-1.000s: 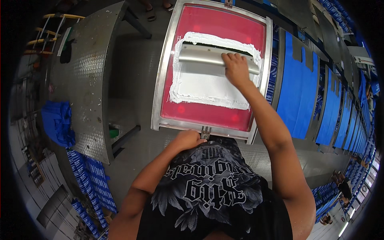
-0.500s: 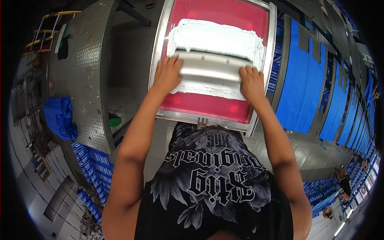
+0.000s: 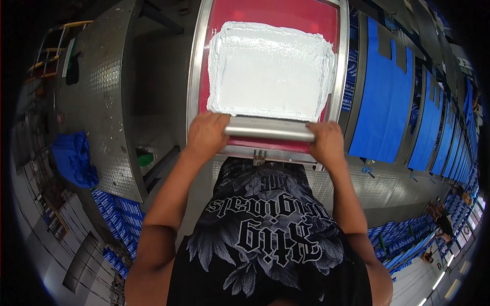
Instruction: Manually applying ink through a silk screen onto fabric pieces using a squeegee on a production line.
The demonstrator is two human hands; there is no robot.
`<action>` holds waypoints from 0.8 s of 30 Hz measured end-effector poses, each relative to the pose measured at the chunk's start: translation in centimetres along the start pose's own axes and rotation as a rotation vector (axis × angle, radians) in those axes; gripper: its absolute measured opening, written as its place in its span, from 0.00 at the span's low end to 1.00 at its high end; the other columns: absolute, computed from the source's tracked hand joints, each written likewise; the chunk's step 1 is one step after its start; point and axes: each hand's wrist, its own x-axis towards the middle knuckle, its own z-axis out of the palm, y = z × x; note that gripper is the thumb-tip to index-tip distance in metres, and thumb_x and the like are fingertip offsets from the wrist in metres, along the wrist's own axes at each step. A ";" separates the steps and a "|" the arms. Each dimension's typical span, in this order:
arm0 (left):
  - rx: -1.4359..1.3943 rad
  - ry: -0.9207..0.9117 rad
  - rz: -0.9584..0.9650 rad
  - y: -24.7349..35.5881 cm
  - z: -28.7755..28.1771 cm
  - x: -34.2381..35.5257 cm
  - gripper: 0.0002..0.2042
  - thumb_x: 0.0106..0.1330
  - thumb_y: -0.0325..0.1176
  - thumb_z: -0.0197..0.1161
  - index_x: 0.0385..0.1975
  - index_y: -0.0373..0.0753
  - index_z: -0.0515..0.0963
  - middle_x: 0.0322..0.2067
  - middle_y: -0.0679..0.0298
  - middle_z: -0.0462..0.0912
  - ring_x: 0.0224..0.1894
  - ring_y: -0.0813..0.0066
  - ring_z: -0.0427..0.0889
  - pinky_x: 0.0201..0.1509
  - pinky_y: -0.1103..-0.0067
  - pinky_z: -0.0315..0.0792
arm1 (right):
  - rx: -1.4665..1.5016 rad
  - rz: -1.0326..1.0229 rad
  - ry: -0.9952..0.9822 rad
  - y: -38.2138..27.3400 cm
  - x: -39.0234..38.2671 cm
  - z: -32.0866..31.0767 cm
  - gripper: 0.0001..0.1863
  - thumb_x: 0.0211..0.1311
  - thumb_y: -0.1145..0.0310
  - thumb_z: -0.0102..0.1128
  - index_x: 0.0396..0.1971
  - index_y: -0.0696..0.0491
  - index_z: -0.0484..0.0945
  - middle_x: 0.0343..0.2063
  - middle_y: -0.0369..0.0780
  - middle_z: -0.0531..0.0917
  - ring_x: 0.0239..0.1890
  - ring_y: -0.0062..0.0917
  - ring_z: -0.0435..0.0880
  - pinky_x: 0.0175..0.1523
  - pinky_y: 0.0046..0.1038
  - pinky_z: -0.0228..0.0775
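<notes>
In front of me lies a silver metal frame (image 3: 196,66) stretched with red mesh (image 3: 296,15), a small metal clamp (image 3: 259,157) at the middle of its near edge. To my left stands a scuffed grey metal table (image 3: 104,102); a heap of blue cloth (image 3: 75,159) droops at its left edge, towards the near corner. To my right, flat boards carrying blue pieces (image 3: 385,92) run off in a row, and a person (image 3: 441,224) is in the room beyond them.

The frame's far edge is cut off at the top of my view. I can't make out what the dark thing (image 3: 73,69) near the table's far left corner is, and the green object (image 3: 145,159) by the table's near right leg is partly hidden. My palms cover both ends of the bar I'm gripping, and its lower edge is out of sight.

That bar is a silver squeegee (image 3: 270,130), long, smooth and rounded, lying parallel to the frame's near edge with a strip of red between. My left hand (image 3: 206,132) is closed around its left end, my right hand (image 3: 326,145) around its right. Just beyond it spreads white paste (image 3: 270,71), fairly even in the middle, ridged along its sides and far edge.
</notes>
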 end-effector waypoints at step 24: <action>0.017 0.140 -0.107 -3.9 -0.1 9.0 0.13 0.38 0.26 0.67 0.29 0.40 0.81 0.24 0.54 0.80 0.31 0.54 0.79 0.37 0.65 0.72 | -0.219 0.114 -0.091 2.2 10.0 -1.8 0.24 0.37 0.79 0.57 0.41 0.46 0.79 0.30 0.40 0.82 0.38 0.33 0.79 0.64 0.45 0.52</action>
